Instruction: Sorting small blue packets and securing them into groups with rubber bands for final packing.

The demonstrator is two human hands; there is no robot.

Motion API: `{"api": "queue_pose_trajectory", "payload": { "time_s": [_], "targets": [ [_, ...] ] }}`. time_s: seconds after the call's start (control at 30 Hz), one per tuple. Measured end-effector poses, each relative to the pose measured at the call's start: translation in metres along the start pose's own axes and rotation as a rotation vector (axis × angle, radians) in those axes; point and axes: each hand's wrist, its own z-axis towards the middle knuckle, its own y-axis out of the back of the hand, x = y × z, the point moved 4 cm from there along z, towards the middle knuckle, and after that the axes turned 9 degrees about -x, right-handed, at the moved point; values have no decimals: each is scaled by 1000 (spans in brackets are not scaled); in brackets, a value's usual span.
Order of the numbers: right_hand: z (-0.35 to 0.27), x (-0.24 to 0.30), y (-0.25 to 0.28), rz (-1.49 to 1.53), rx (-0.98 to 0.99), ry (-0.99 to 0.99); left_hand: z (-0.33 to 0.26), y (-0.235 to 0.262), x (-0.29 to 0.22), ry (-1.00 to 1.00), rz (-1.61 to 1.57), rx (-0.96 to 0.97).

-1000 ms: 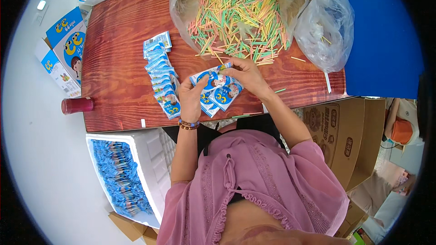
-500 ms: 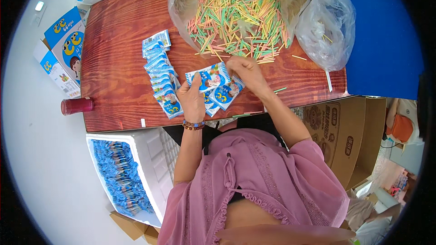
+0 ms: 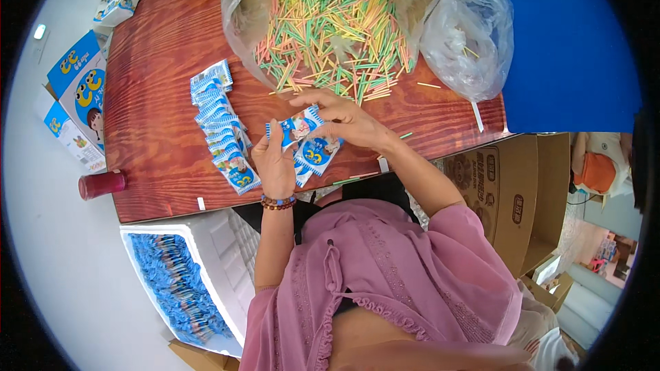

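Note:
A small blue-and-white snack packet (image 3: 297,128) is held by my left hand (image 3: 275,167), thumb on top near its left end. My right hand (image 3: 354,124) is at the packet's right end, fingers stretched out along its far side and thumb apart from them. Whether the right thumb touches the packet I cannot tell. Below them, more loose packets (image 3: 319,154) lie on the table, partly hidden. To the left of my left hand, an overlapping row of the same packets (image 3: 221,124) runs away from me.
Thin pink, yellow and green sticks (image 3: 337,27) fill a plastic-lined box at the far side. A clear bag (image 3: 471,41) stands beside it on the wooden table (image 3: 158,96). A foam box (image 3: 196,233) of packets is at lower left, a red-lidded jar (image 3: 103,184) at left, a cardboard box (image 3: 509,199) at right.
My right hand has gone from closed fingers at the packet's upper right corner to stretched fingers along its far side. The packet has come slightly nearer me. The whole view has shifted.

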Motion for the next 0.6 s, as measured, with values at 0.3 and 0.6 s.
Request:
{"api": "queue_pose_trajectory", "payload": {
  "time_s": [0.3, 0.6],
  "targets": [
    [-44, -15, 121, -1120, 98, -111, 15, 22, -4, -31, -172, -59],
    [-12, -41, 127, -1118, 221, -24, 10, 8, -1, -9, -188, -50]
  ]
}}
